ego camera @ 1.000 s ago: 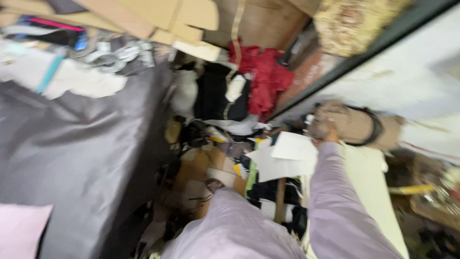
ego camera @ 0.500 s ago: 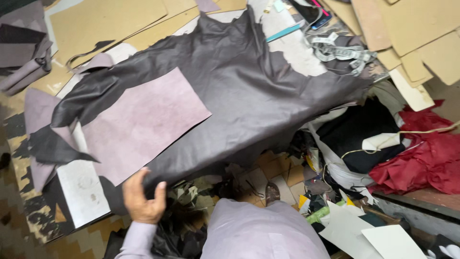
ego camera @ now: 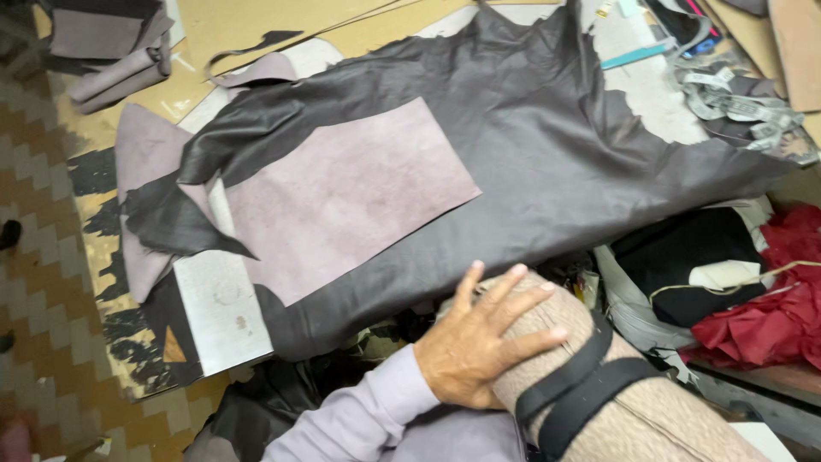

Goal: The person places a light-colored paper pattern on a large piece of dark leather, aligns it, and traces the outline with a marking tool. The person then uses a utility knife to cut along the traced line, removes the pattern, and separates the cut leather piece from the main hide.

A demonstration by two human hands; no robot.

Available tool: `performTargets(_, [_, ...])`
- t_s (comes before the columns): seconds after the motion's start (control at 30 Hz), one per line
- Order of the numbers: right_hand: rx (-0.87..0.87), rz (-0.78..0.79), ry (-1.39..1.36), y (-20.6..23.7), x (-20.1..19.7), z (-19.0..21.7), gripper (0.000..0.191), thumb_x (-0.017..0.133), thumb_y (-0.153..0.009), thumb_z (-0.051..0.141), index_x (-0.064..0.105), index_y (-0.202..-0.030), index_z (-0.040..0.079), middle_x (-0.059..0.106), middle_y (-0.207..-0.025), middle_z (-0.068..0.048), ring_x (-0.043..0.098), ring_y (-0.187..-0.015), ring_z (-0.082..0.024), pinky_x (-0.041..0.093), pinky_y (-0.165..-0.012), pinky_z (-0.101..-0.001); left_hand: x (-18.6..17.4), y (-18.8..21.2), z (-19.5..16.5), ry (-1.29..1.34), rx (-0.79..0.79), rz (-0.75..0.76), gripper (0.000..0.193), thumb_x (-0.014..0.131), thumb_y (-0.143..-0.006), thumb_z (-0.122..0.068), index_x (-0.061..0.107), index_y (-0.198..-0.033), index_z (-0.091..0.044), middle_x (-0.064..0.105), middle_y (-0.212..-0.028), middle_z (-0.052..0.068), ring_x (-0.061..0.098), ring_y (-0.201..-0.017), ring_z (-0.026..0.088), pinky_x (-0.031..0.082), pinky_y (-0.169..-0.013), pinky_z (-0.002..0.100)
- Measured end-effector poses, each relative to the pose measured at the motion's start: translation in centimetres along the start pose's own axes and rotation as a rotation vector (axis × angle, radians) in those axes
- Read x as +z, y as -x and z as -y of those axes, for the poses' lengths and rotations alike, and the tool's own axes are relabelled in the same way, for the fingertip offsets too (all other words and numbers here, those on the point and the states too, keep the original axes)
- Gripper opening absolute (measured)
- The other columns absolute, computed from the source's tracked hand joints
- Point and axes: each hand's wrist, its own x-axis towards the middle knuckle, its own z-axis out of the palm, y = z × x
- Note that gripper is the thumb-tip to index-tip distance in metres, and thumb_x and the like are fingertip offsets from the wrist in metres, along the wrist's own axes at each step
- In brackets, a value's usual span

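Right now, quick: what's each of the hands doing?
Left hand: open, fingers spread, lying flat on the tan textured roll bound with black straps.
Right hand: not in view, so it cannot be told.

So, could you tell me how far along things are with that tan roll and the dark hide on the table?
Done: the dark leather hide lies spread flat on the table, with a mauve rectangular piece laid on it. In hand: the left hand rests open on the tan textured roll, at the hide's near edge. Left: the roll is not yet opened; its black straps are still around it. The right hand is out of view.
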Motion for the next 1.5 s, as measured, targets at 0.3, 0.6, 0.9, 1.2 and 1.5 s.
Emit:
performTargets(0.3, [-0.311,1.35,-0.279,-9.0,34.0,13.3,0.029,0.07,-0.09,0.024,0.063,-0.103,-0.001,0.068,-0.085,-0.016,0.071,-0.077,-0.024,0.055,-0.07,-0.0348,-18.1,18.9,9.6,-0.164,-0.337,-0.395,0.079,0.078,-0.071,-0.039,0.06,-0.137,0.002,0.067,-0.1,0.015,0.07,-0.078,0.029,0.057,-0.07,0.041])
performTargets(0.6, [-0.587,0.723,0.059,-3.3,50.4,11.5,0.062,0.077,-0.092,0.003,0.045,-0.145,0.002,0.053,-0.143,-0.016,0.056,-0.132,-0.028,0.05,-0.112,-0.0342,-29.7,34.0,24.1,-0.833,-0.643,-0.695,0.069,0.083,-0.088,-0.006,0.049,-0.148,-0.003,0.073,-0.12,0.027,0.076,-0.111,0.039,0.061,-0.101,0.042])
performTargets(0.9, [-0.128,0.707,0.447,-1.4,42.1,1.9,0.029,0.074,-0.085,-0.001,0.072,-0.114,0.001,0.073,-0.117,-0.012,0.071,-0.104,-0.022,0.056,-0.09,-0.0314,-30.2,37.3,27.3,-0.842,-1.241,-0.214,0.091,0.098,-0.077,-0.036,0.053,-0.15,-0.005,0.07,-0.096,0.028,0.07,-0.082,0.045,0.055,-0.076,0.052])
performTargets(1.2, [-0.369,0.618,0.669,-6.6,36.9,-2.8,0.017,0.073,-0.09,-0.001,0.075,-0.106,0.003,0.075,-0.11,-0.011,0.071,-0.102,-0.025,0.056,-0.09,-0.0341,-18.0,26.4,19.4,-0.308,-0.657,-0.183,0.047,0.082,-0.08,-0.033,0.073,-0.123,-0.016,0.072,-0.1,0.006,0.068,-0.093,0.025,0.053,-0.081,0.039])
performTargets(1.5, [-0.434,0.792,0.67,-9.9,36.9,-4.9,0.029,0.082,-0.079,0.011,0.077,-0.108,0.009,0.073,-0.12,-0.009,0.068,-0.105,-0.024,0.055,-0.092,-0.0341,-17.6,25.9,23.8,-0.594,-0.989,-0.219,0.046,0.071,-0.09,-0.03,0.067,-0.133,-0.013,0.068,-0.127,0.006,0.053,-0.118,0.031,0.037,-0.101,0.048])
